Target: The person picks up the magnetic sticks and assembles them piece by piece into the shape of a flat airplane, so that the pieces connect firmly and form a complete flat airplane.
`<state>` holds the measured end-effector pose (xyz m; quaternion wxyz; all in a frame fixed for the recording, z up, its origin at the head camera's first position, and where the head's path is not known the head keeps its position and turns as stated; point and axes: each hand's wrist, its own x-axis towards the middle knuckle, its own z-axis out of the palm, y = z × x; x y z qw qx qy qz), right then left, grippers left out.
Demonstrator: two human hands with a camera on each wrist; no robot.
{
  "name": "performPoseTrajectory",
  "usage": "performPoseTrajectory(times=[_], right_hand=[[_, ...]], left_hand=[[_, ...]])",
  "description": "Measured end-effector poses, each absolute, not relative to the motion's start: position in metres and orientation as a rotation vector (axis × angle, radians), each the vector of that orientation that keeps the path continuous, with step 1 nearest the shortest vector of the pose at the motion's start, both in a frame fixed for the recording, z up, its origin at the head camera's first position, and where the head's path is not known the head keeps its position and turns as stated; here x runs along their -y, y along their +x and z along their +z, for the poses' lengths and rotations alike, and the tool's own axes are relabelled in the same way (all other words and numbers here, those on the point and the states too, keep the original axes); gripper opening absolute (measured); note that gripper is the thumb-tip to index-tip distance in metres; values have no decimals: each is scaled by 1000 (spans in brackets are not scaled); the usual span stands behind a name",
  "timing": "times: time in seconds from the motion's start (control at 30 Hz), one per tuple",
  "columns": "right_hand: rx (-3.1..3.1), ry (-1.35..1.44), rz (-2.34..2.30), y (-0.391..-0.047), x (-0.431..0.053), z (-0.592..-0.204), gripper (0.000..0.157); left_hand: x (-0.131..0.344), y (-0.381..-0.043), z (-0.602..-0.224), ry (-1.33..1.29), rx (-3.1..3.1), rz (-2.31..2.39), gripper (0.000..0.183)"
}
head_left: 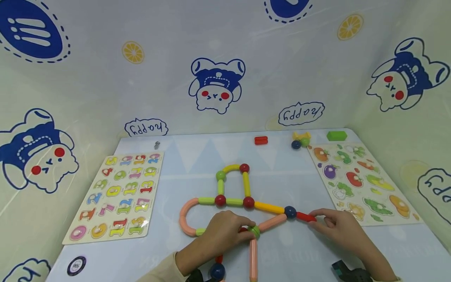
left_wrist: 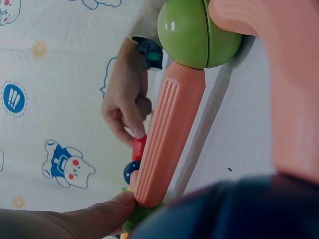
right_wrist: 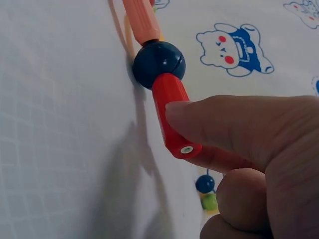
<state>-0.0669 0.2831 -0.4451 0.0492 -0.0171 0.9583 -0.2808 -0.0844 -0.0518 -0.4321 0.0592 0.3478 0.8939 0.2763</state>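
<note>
Between thumb and fingertips, my right hand [head_left: 341,228] pinches a short red magnetic stick [head_left: 305,216]. In the right wrist view the stick's inner end meets a dark blue ball [right_wrist: 158,63], and its free end shows a small metal disc. My left hand [head_left: 225,232] grips a green ball [head_left: 255,232] and covers part of the figure around it. Yellow-orange [head_left: 269,207] and salmon [head_left: 273,223] sticks run to the blue ball. Farther left, red balls [head_left: 220,201], lime sticks [head_left: 206,200] and a curved salmon piece [head_left: 184,217] make up the flat figure.
A number puzzle board [head_left: 116,196] lies at left, a vegetable puzzle board [head_left: 366,184] at right. Along the back edge are red pieces [head_left: 261,140], a small cluster with a blue ball [head_left: 296,144], and a green block [head_left: 336,136]. A round black-rimmed disc [head_left: 76,266] is front left.
</note>
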Motion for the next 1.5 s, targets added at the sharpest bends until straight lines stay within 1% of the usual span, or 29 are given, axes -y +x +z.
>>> performPoseTrajectory(times=[0.23, 0.63, 0.77, 0.93, 1.03, 1.13, 1.3, 1.4, 1.5], right_hand=[[-2860, -45, -911, -67, -280, -445, 36], [-2918, -55, -928, -65, -280, -448, 32], [-2893, -56, -915, -66, -279, -445, 33], [-2913, -178, -843, -80, -279, -433, 31], [-2953, -316, -792, -102, -275, -421, 25], [-2979, -442, -793, -134, -267, -410, 22], [-3004, -561, -757, -209, -254, -403, 25], [-3027, -546, -635, -260, -245, -403, 27], [-3035, -492, -531, -302, -235, -405, 26]], left_hand=[[52, -84, -433, 1050, -2716, 840, 25], [53, -85, -434, 1077, -2729, 850, 25], [54, -84, -433, 1085, -2725, 850, 25], [53, -84, -432, 1084, -2719, 834, 25], [53, -84, -431, 1084, -2730, 818, 25], [52, -85, -431, 1092, -2744, 803, 25], [51, -86, -433, 1090, -2733, 798, 26], [51, -85, -433, 1084, -2732, 798, 27], [52, -84, -433, 1087, -2738, 792, 27]])
